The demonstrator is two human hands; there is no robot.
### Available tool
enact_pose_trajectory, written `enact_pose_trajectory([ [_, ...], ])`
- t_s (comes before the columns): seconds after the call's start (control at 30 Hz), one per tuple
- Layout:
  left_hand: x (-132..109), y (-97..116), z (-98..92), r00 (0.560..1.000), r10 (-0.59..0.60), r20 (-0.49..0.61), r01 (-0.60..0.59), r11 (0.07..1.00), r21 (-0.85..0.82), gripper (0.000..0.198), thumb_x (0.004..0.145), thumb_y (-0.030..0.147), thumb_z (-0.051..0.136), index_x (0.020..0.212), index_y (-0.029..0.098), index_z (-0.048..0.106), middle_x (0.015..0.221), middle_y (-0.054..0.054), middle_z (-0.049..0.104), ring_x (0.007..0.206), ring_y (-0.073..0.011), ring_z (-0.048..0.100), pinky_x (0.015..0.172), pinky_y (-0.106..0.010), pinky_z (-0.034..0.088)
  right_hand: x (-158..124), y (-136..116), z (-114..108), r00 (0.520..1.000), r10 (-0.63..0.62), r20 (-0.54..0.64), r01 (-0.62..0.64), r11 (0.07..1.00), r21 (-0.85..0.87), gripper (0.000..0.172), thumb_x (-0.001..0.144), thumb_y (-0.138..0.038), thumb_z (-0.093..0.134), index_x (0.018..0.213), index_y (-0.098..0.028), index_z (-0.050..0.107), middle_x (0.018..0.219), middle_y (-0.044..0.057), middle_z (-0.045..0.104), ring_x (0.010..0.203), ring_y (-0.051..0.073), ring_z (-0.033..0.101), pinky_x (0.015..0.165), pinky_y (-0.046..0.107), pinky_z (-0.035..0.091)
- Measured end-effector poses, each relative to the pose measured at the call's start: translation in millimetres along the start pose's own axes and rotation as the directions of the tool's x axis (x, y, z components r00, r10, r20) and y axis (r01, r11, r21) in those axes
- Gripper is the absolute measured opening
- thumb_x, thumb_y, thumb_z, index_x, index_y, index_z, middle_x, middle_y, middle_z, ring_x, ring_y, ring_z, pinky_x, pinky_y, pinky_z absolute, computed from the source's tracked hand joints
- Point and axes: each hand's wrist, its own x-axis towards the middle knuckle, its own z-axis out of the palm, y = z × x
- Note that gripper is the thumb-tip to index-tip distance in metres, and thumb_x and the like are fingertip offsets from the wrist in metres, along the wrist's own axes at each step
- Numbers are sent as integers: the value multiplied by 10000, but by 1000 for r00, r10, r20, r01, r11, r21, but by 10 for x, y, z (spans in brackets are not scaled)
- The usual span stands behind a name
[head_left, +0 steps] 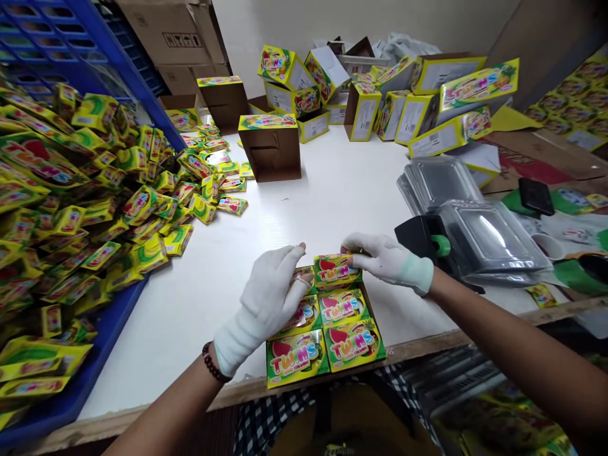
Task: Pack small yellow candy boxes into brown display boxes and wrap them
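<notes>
A shallow open box (pixel 373 310) lies at the table's front edge, holding rows of small yellow-green TWINS packs (pixel 354 345) with watermelon and pineapple pictures. My right hand (pixel 380 256), in a white glove, pinches one TWINS pack (pixel 337 272) at the far right corner of the box; this pack sits tilted above its neighbours. My gloved left hand (pixel 273 285) hovers over the box's left side with thumb and forefinger apart. It partly hides the packs beneath it, and its other fingers are out of sight.
A blue crate (pixel 109 354) at left overflows with loose small packs (pixel 137 206). Empty TWINS boxes stand behind, one open box (pixel 270 149) nearest. Stacked clear plastic trays (pixel 494 237) and a black tape dispenser (pixel 420 237) are at right. Cardboard cartons (pixel 183 41) stand at the back.
</notes>
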Motion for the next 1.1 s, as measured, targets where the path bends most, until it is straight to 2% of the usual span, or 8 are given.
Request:
enact_pose_trajectory([
  [0.13, -132, -63, 196, 985, -148, 88, 151, 988, -29, 332, 978, 319, 426, 1246, 165, 547, 1196, -108, 667, 1089, -254, 607, 979, -446, 468, -81, 235, 144, 999, 30, 34, -30, 999, 10, 183, 907, -193, 504, 1057, -167, 604, 959, 55, 683, 841, 168, 607, 781, 301, 478],
  [0.23, -160, -53, 252, 975, -174, 136, 175, 985, 1, 309, 973, 338, 447, 1187, 163, 586, 1157, -96, 683, 1054, -255, 611, 966, -450, 459, -83, 255, 178, 999, 34, 7, -34, 999, 7, 172, 914, -171, 509, 1055, -162, 607, 978, 60, 676, 882, 170, 608, 816, 296, 472],
  [0.33, -149, -20, 229, 977, -181, 117, 180, 983, 21, 314, 977, 322, 432, 1194, 153, 584, 1140, -105, 683, 1040, -252, 608, 951, -450, 459, -74, 174, 234, 999, 15, 46, -9, 991, -137, 187, 909, -121, 502, 1033, -152, 638, 1012, 78, 652, 928, 178, 593, 840, 290, 455],
  [0.47, -70, 148, 124, 990, 3, 139, -16, 996, 90, 383, 959, 328, 441, 1284, 146, 531, 1280, -151, 608, 1213, -309, 513, 1068, -564, 341, -70, -44, 313, 990, 75, 119, -2, 854, -521, 247, 970, -177, 439, 1029, -136, 676, 1084, 140, 617, 941, 231, 567, 797, 327, 423],
  [0.57, 2, 322, 89, 936, 178, 302, -209, 975, 74, 310, 941, 356, 470, 1159, 171, 590, 1276, -138, 596, 1244, -319, 477, 1112, -583, 273, -58, -185, 314, 971, 102, 219, 73, 740, -669, 288, 984, -164, 403, 1081, -102, 667, 1059, 158, 628, 951, 269, 561, 798, 360, 399],
  [0.67, 22, 406, 120, 911, 167, 377, -214, 973, 86, 258, 941, 363, 469, 1054, 177, 606, 1208, -126, 605, 1178, -303, 499, 1083, -552, 310, -48, -234, 292, 950, 118, 289, 123, 707, -696, 288, 974, -144, 417, 1135, -90, 650, 1063, 158, 636, 952, 276, 568, 785, 366, 399],
  [0.97, -27, 372, 175, 931, 147, 335, -196, 974, 116, 299, 928, 412, 482, 1046, 173, 617, 1164, -122, 570, 1071, -286, 509, 974, -497, 378, -80, -237, 355, 948, 57, 313, 198, 665, -721, 269, 970, -194, 471, 1122, -77, 659, 1078, 169, 641, 958, 297, 586, 789, 400, 435],
  [1.1, -9, 390, 190, 903, 234, 361, -284, 954, 92, 364, 952, 417, 450, 1186, 168, 576, 1203, -115, 569, 1097, -279, 504, 1015, -486, 351, -72, -203, 297, 955, 66, 290, 155, 722, -674, 232, 967, -165, 478, 1051, -104, 685, 1006, 141, 673, 918, 255, 618, 787, 361, 451],
])
